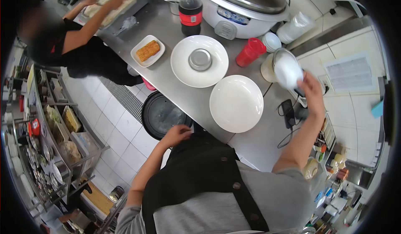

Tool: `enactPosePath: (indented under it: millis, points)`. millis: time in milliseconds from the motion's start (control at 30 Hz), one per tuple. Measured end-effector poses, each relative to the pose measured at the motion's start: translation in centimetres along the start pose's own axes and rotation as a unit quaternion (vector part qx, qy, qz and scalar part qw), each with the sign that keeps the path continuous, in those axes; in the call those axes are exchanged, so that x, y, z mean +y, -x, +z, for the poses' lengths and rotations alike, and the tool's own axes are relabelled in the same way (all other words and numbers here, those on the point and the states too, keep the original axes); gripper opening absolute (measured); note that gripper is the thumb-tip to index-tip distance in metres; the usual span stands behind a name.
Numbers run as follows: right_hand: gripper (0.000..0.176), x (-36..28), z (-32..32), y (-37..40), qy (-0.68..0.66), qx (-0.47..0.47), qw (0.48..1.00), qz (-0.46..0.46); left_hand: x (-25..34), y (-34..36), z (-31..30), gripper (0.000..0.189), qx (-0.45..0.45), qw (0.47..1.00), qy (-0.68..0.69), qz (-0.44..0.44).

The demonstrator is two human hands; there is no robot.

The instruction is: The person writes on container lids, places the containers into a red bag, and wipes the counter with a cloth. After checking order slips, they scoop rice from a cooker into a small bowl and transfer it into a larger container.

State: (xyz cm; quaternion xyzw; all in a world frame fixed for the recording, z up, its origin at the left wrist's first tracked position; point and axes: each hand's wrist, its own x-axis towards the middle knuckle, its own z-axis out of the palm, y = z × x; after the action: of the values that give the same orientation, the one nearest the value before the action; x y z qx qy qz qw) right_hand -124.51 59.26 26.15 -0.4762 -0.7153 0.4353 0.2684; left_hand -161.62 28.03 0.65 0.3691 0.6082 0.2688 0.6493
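Left hand [177,134] curls at chest [200,167]; right hand [312,93] pinches white bowl [287,70] well apart.

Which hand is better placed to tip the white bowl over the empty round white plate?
Right hand, likely: it holds the bowl raised beside the plate; left hand sits low by the steel counter.

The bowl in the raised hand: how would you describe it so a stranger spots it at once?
Find the steel counter with the big rice cooker at its far end. Right of the red cup beside the cooker, the right hand holds a bowl up off the counter. Unlike the two flat white plates lying there, it is tilted in mid-air.
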Motion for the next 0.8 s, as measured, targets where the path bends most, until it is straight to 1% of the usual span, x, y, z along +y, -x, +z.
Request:
enactPosePath:
  millis: [33, 100, 167, 233, 300, 333, 367, 433, 467, 567, 667, 700, 733, 767, 800]
  points:
    - [0.013, 0.0, 0.6, 1.9, 0.008, -0.043, 0.999, 0.016, 1.1, -1.3, 0.7, 0.026, -0.032, 0.999, 0.018, 0.021]
    - [0.015, 2.8, 0.7, 4.4, 0.050, -0.131, 0.985, 0.103, 3.5, -3.5, 2.3, 0.027, -0.062, 0.996, 0.039, 0.052]
    - [0.015, 7.0, 1.6, 6.3, 0.129, -0.167, 0.972, 0.105, 4.8, -5.8, 3.6, 0.031, -0.093, 0.994, 0.044, 0.036]
    - [0.016, 10.2, 3.3, 8.2, 0.276, -0.115, 0.952, 0.073, 5.6, -7.5, 4.8, 0.034, -0.098, 0.993, 0.050, 0.035]
    - [0.015, 13.3, 5.4, 9.9, 0.386, -0.062, 0.919, 0.055, 5.6, -8.9, 5.7, 0.033, -0.073, 0.996, 0.048, -0.009]
    - [0.015, 14.6, 6.5, 10.5, 0.399, -0.034, 0.912, 0.085, 5.6, -9.4, 6.0, 0.032, -0.063, 0.997, 0.046, -0.030]
    - [0.016, 15.6, 7.6, 11.1, 0.411, -0.004, 0.904, 0.117, 5.7, -9.6, 6.1, 0.034, -0.065, 0.992, 0.102, -0.036]
    - [0.017, 18.0, 9.4, 12.1, 0.386, 0.058, 0.916, 0.093, 5.6, -9.9, 6.3, 0.040, -0.072, 0.974, 0.211, -0.045]
    - [0.018, 18.8, 10.1, 12.4, 0.372, 0.089, 0.920, 0.083, 5.0, -10.5, 6.5, 0.047, -0.052, 0.968, 0.246, -0.024]
    - [0.021, 20.3, 11.3, 12.5, 0.379, 0.106, 0.915, 0.084, 3.7, -12.5, 7.3, 0.052, -0.025, 0.971, 0.237, 0.032]
    - [0.022, 22.5, 10.2, 11.7, 0.347, 0.048, 0.937, 0.022, 7.3, -10.3, 6.1, 0.050, -0.046, 0.976, 0.206, -0.049]
    - [0.023, 23.2, 9.9, 11.3, 0.350, 0.032, 0.936, 0.018, 7.9, -10.5, 4.2, 0.052, -0.073, 0.979, 0.157, -0.108]
    - [0.024, 23.8, 9.7, 10.6, 0.351, 0.018, 0.936, 0.016, 7.4, -10.9, 1.8, 0.061, -0.070, 0.980, 0.149, -0.111]
    - [0.023, 25.0, 9.6, 10.0, 0.360, 0.010, 0.933, 0.008, 6.9, -11.3, -0.7, 0.077, -0.067, 0.981, 0.142, -0.113]
    - [0.023, 26.1, 9.3, 9.6, 0.369, 0.004, 0.930, 0.002, 6.3, -11.9, -3.9, 0.070, 0.033, 0.988, 0.134, -0.075]
